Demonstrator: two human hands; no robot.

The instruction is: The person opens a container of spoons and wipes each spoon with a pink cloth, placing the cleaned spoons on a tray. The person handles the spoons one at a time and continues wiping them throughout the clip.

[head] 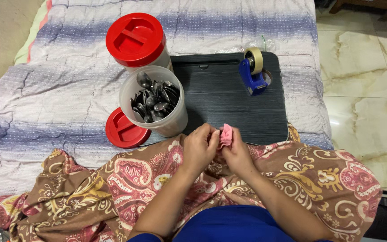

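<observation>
My left hand (199, 150) and my right hand (237, 154) meet over my lap at the near edge of a black lap tray (229, 101). Both hands pinch a small pink cloth (225, 135) between their fingers; whatever the cloth may wrap is hidden. Just left of my left hand stands an open clear jar (155, 102) filled with several metal spoons.
A red lid (122, 130) lies beside the open jar. Behind it stands a second jar with a red lid (135, 39). A blue tape dispenser (252, 71) sits on the tray's far right. A striped quilt (63, 89) covers the bed; marble floor (363, 89) lies right.
</observation>
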